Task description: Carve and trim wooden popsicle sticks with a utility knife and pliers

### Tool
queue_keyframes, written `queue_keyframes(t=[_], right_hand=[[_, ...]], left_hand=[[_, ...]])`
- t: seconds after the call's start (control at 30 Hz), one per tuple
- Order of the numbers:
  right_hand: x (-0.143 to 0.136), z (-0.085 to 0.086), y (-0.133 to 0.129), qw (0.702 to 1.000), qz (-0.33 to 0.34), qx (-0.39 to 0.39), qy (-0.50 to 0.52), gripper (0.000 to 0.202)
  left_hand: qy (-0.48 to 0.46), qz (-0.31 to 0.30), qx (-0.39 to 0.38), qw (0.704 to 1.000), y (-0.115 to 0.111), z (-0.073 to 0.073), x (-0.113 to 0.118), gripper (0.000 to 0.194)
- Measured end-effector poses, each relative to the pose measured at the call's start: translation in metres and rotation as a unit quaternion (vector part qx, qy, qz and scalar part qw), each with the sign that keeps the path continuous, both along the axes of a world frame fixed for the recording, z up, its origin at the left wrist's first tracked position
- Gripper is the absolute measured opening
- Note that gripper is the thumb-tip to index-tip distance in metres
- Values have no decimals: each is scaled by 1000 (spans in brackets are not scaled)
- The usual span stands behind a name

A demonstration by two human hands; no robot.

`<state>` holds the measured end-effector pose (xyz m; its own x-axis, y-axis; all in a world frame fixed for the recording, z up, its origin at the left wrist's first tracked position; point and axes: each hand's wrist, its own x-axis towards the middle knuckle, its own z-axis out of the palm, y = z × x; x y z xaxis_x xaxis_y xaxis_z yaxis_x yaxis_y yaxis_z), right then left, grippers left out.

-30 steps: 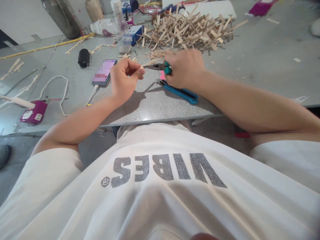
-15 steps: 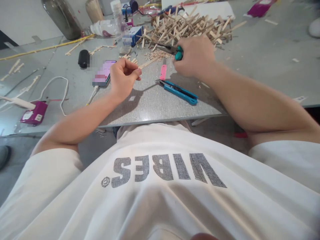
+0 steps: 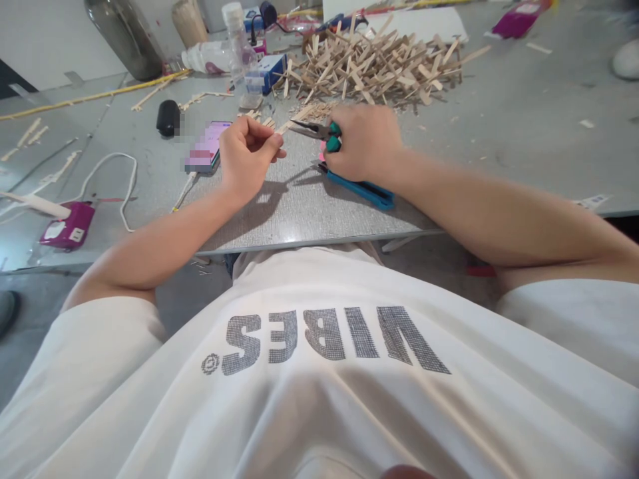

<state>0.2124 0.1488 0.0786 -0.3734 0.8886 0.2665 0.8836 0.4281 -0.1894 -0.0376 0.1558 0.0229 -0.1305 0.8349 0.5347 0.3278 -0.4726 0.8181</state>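
While the L hand [image 3: 249, 156] is poised over the grey tabletop [image 3: 499, 146], its thumb & fingertips are pinched narrow on a thin wooden stick [image 3: 283, 127], which pokes out up and to the R, twd the pliers [image 3: 321, 132]. The R hand [image 3: 367, 143] is wrapped round the green handles [image 3: 333, 142], fingers curled in tight, w/ the plier jaws parted — tips pointing L, right by the stick; can't tell if metal touches wood. Just on the near side of the R hand lies a blue cutter [image 3: 364, 191], part hidden by it; a bit of a pink thing [image 3: 322, 154] shows nr the cutter's L end, rest covered. Beyond both hands: a big messy heap of wooden sticks [image 3: 369, 63], w/ wood crumbs [image 3: 315, 110] spilled along its near side. L of the heap, a blue box [image 3: 273, 72], then a clear bottle [image 3: 242, 63] upright & a white bottle [image 3: 207, 56] on its side. The phone [image 3: 204, 150], screen lit & partly blurred out, lies just L of the L hand w/ a black case [image 3: 168, 118] nearby. Further L, a purple adapter [image 3: 72, 224] w/ white plug & cable. Yellow strip [image 3: 100, 95] runs across back L; purple packet [image 3: 516, 21] sits back R. White shirt [image 3: 299, 412] w/ dark lettering — fills the bottom.
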Motion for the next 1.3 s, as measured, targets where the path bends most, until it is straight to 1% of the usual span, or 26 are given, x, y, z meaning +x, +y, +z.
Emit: queue_keyframes(t=[0.13, 0.2, 0.3, 0.4, 0.5, 0.6, 0.7, 0.83, 0.9, 1.0, 1.07, 1.13, 1.23, 1.3], right_hand=[[-2, 0, -3, 1000, -14, 5, -27, 55], [-2, 0, -4, 1000, -15, 3, -24, 57], [-2, 0, -3, 1000, -11, -17, -14, 62], [-2, -1, -1, 1000, -17, -23, -10, 66], [-2, 0, -1, 1000, -20, -8, -10, 66], [-2, 2, -1, 1000, -16, -4, -21, 67], [-2, 4, -1, 999, -17, -7, -41, 69], [-1, 3, 1, 999, -13, -11, -33, 64], [0, 3, 2, 999, -6, -11, -33, 61], [1, 4, 3, 999, -6, 5, -49, 55], [3, 5, 4, 999, -13, 20, -40, 49], [5, 5, 6, 999, -24, 41, -19, 46], [7, 5, 8, 998, -27, 55, -15, 45], [7, 5, 8, 998, -20, 48, -33, 47]], left_hand=[[-4, -22, 14, 1000, -4, -3, 3, 46], [-10, -36, 24, 999, -4, -5, 4, 52], [-28, -35, 40, 998, -5, -6, 6, 59], [-25, -26, 29, 999, -9, -3, 8, 52], [-29, -23, 22, 999, -15, 3, 11, 45], [-43, -24, 24, 998, -18, 5, 13, 45], [-47, -23, 19, 998, -14, 2, 13, 50], [-19, -30, 7, 999, -8, 0, 8, 54], [-21, -29, 3, 999, -8, 2, 5, 52], [-39, -23, -29, 999, -7, 7, 2, 50], [-64, -13, -50, 997, -3, 7, 1, 53], [-81, 0, -56, 995, 3, 5, 0, 63], [-71, 5, -63, 995, 11, 0, -1, 76], [-69, 7, -64, 996, 13, -2, -1, 79]])
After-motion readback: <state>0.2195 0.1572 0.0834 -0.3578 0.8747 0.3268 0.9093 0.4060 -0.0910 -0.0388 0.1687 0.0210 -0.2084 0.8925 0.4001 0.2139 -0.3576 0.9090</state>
